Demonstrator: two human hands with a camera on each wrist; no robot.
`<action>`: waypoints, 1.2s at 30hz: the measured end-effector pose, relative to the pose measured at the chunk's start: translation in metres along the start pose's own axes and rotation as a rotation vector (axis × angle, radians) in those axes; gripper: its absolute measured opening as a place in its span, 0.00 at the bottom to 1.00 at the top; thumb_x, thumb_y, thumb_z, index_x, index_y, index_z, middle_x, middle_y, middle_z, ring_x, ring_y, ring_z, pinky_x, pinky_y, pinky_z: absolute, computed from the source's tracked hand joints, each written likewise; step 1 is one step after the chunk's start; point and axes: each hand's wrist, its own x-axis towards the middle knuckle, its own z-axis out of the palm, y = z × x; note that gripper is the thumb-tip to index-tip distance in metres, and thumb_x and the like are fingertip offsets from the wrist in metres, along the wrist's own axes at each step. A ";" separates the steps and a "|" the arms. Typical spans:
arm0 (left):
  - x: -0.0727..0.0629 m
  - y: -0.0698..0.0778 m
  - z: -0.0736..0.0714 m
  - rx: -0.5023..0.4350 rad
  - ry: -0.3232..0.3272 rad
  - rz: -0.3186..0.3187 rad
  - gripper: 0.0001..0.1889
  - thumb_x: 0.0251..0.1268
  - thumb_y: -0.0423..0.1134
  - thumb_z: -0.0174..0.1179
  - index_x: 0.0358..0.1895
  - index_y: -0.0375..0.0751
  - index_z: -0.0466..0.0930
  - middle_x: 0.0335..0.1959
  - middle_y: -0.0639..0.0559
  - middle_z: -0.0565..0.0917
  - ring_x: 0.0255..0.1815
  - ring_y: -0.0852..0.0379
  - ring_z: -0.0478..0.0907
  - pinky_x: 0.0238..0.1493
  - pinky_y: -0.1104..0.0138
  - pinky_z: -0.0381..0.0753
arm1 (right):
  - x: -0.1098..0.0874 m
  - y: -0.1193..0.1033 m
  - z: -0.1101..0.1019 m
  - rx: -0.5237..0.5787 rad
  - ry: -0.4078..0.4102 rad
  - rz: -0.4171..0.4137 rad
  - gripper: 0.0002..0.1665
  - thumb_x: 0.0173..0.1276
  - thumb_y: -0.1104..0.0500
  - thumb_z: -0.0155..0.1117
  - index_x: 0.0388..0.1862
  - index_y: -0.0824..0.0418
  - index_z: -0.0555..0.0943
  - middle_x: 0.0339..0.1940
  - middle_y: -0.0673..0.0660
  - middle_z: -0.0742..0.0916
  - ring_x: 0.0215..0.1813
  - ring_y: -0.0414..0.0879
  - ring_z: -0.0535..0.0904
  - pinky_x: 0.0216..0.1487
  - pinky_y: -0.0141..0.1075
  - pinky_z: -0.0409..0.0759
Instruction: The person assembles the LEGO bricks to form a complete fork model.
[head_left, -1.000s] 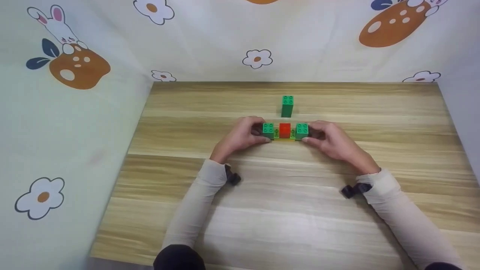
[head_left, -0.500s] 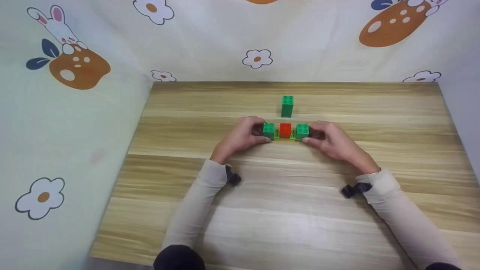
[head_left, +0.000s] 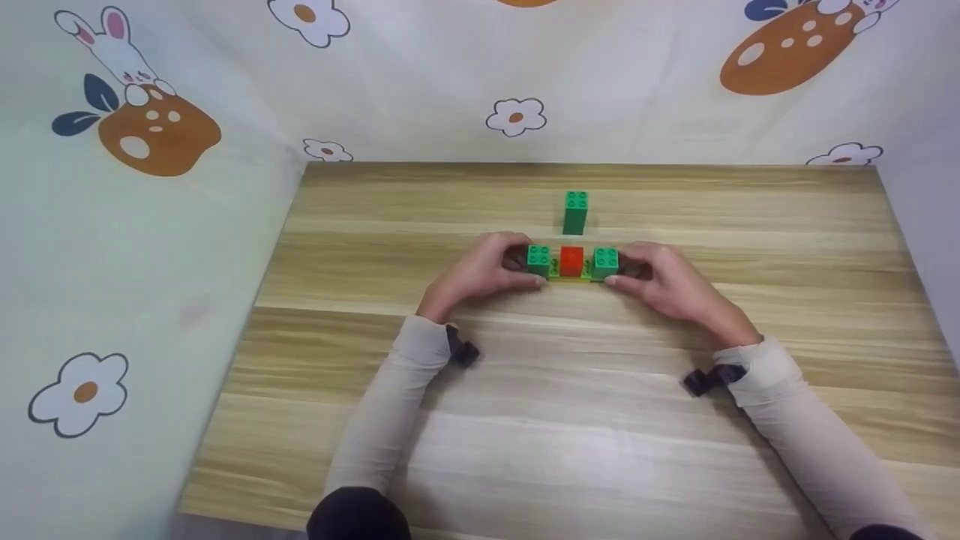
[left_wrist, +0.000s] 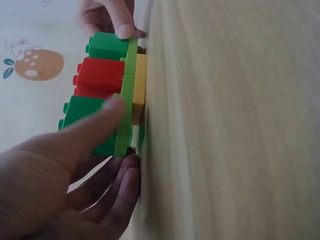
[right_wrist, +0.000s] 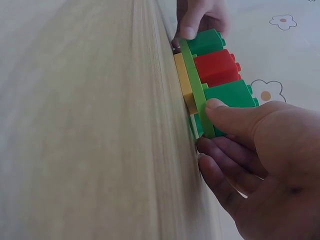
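My left hand [head_left: 487, 266] and right hand [head_left: 667, 281] grip opposite ends of one toy-brick assembly, thumbs on its near side. A red brick [head_left: 571, 261] sits in its middle, between a left green brick [head_left: 538, 259] and a right green brick [head_left: 605, 259]. Under these three runs a layer of thin lime-green plates [left_wrist: 128, 82]. Below the plates, a yellow brick [right_wrist: 183, 77] shows close to the tabletop in both wrist views. The left thumb lies over the plate edge and left green brick; the right thumb does likewise at its end. Fingers reach underneath the plate ends.
A tall green block [head_left: 575, 214] stands upright just behind the assembly. The wood-grain table [head_left: 525, 427] runs back to a patterned cloth wall [head_left: 420, 82], with another cloth wall [head_left: 187, 247] along the left edge.
My left wrist has shifted slightly outward to the left. Both hands keep their hold, and the assembly and the block behind it stay nearly where they were.
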 end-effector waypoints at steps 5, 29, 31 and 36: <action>0.004 0.001 -0.005 -0.023 0.074 0.000 0.22 0.74 0.60 0.69 0.58 0.48 0.88 0.50 0.54 0.90 0.51 0.57 0.85 0.60 0.63 0.86 | -0.001 0.000 0.000 0.001 -0.002 0.012 0.19 0.73 0.60 0.77 0.61 0.54 0.89 0.49 0.55 0.93 0.45 0.47 0.86 0.47 0.31 0.85; 0.057 0.027 0.003 -0.241 0.267 0.005 0.25 0.73 0.38 0.72 0.71 0.41 0.79 0.69 0.45 0.84 0.68 0.51 0.82 0.74 0.60 0.82 | -0.001 -0.001 0.000 -0.036 0.004 0.024 0.23 0.72 0.59 0.77 0.66 0.55 0.88 0.54 0.55 0.93 0.50 0.47 0.88 0.52 0.36 0.88; 0.060 0.027 0.006 -0.237 0.268 0.010 0.25 0.73 0.38 0.72 0.71 0.42 0.80 0.69 0.48 0.85 0.67 0.53 0.83 0.73 0.61 0.82 | -0.001 -0.001 -0.001 -0.041 0.006 0.025 0.24 0.72 0.59 0.77 0.66 0.55 0.87 0.54 0.55 0.93 0.49 0.47 0.88 0.52 0.37 0.88; 0.064 0.028 0.010 -0.237 0.286 0.031 0.24 0.74 0.35 0.71 0.70 0.42 0.80 0.67 0.47 0.86 0.65 0.53 0.85 0.70 0.64 0.85 | 0.000 -0.001 0.000 -0.045 0.012 0.003 0.22 0.73 0.58 0.77 0.65 0.55 0.88 0.53 0.54 0.93 0.49 0.45 0.88 0.52 0.37 0.88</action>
